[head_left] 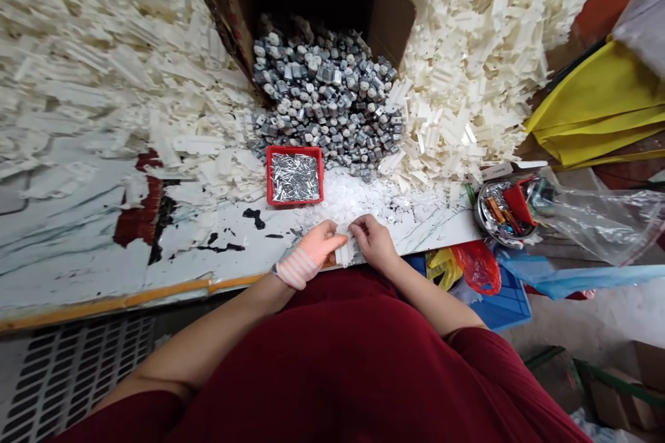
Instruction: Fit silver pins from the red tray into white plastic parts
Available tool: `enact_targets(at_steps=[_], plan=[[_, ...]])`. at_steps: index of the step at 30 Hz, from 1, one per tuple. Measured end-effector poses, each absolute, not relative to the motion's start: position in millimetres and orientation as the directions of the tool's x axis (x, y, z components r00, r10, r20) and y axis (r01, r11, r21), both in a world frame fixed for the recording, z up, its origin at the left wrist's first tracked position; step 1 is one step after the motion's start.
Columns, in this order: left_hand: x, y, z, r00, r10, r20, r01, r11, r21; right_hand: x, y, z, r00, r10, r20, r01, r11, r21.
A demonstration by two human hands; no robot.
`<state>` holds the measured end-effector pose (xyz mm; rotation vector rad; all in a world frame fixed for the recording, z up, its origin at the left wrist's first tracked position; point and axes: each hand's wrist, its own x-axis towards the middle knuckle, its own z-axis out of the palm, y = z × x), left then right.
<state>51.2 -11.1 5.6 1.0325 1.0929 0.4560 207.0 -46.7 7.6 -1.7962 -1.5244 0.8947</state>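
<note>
Pale plastic piece (343,255) in the grip of a gloved left hand (312,253)

The piece looks whitish, slim and straight-sided, its lower end pointing back toward the wearer's body. Fingers hide part of its outline, and its finer details are too small to read. It sits between the 2 hands, above the near edge of the table (104,263).

The left hand, in a pink-and-white striped glove (301,266), pinches the piece between thumb and fingers. The bare right hand (375,242) meets its far end with thumb and forefinger drawn close together; whether those fingertips grip anything more cannot be told.

Just beyond the hands lies a scatter of small translucent plastic bits (346,197). Ahead of the left hand stands 1 red tray (269,180) filled with shiny metal pins (296,178). Farther ahead, grey parts with white ends (322,93) spill from a cardboard box (393,14). Cream plastic pieces are heaped in 2 piles, 1 far to the left hand's left (93,83), 1 ahead and right of the right hand (462,83).
</note>
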Motion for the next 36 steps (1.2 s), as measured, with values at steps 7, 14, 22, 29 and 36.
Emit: enact_targets(at_steps=[7,14,22,29,36], plan=[[52,-10,5,0.378,0.807,-0.454,0.267,0.375,0.888,212,-42,4,0.098,0.987,-0.125,0.435,-0.155,-0.887],[54,-11,14,0.372,0.826,-0.424,0.317,0.316,0.894,206,-43,8,0.075,0.993,-0.096,0.589,-0.122,-0.799],[54,-10,0,0.410,0.824,-0.390,0.342,0.257,0.904,238,-49,-9,0.085,0.990,-0.113,0.409,-0.138,-0.902],[55,-8,3,0.443,0.762,-0.472,0.290,0.376,0.880,311,-66,-44,0.315,0.929,0.196,0.862,-0.193,-0.468],[57,-8,7,0.453,0.761,-0.465,0.278,0.375,0.884,304,-56,-40,0.490,0.870,0.057,0.596,-0.287,-0.750]])
